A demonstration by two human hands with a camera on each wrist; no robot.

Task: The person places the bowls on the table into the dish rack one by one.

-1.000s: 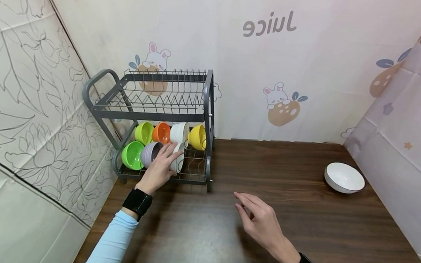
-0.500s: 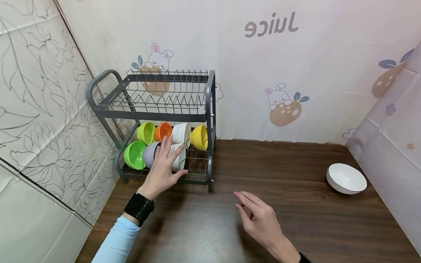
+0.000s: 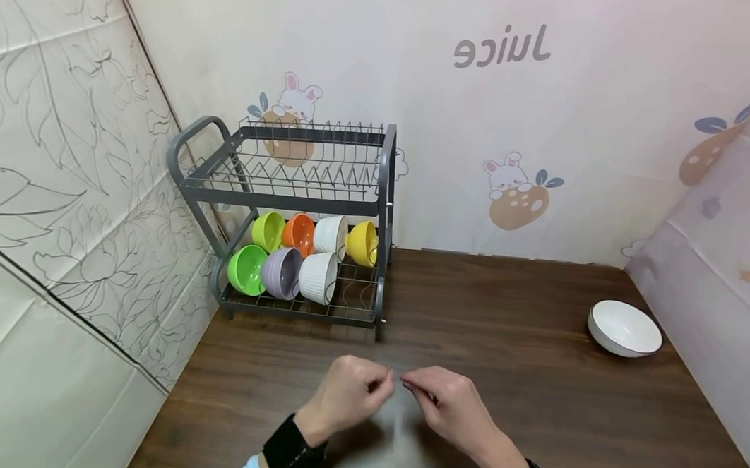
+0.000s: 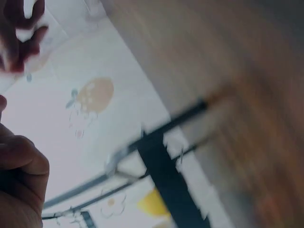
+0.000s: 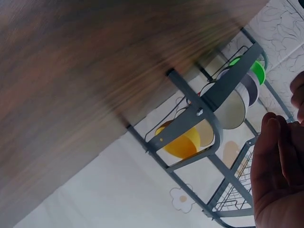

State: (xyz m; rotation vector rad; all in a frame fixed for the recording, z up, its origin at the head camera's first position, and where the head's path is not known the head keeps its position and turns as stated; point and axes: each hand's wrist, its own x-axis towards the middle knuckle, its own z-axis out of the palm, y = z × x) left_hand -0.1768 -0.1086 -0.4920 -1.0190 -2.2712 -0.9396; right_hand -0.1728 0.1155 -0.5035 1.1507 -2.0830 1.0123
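In the head view my left hand (image 3: 349,395) is over the front of the table, its fingers loosely curled and holding nothing. Close beside it, my right hand (image 3: 458,408) has bent fingers with the thumb near the fingertips, and it holds nothing either. Beyond the hands stands a grey two-tier dish rack (image 3: 287,202). On its lower tier, tilted on their sides, are a green bowl (image 3: 246,270), a lilac bowl (image 3: 279,273) and a ribbed white bowl (image 3: 317,278) in front. Behind them are a lime bowl (image 3: 267,231), an orange bowl (image 3: 298,234), another white bowl (image 3: 329,236) and a yellow bowl (image 3: 361,243).
A shallow white bowl (image 3: 624,329) stands upright at the right of the brown wooden table (image 3: 498,304). The rack's upper tier has bare wire slots. Printed wall sheets border the table at the back, left and right.
My left hand has let go of the ribbed white bowl on the lower tier and drawn back toward me, beside the right hand. The right hand has hardly moved. The head view has shifted slightly.
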